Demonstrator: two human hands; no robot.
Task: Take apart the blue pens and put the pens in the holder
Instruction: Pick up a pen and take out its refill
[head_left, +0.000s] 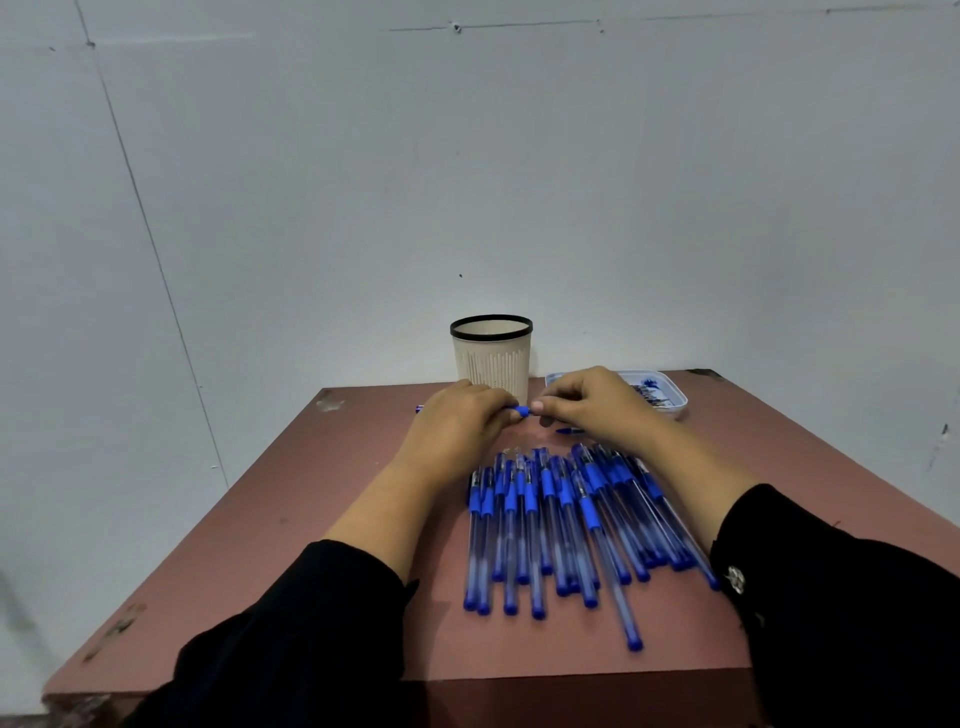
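The bench (363, 545) fills the lower half of the frame, probably so everything stays within reach. A heap of blue pens (566, 525) lies at lower centre between the forearms, waiting for their turn. The holder (492, 358) stands at centre, just behind the hands. A tray (672, 397) to its right holds small blue parts. The left hand (457, 421) and right hand (592, 402) each pinch an end of one pen (521, 412), fingers closed on it, seemingly to pull it apart.
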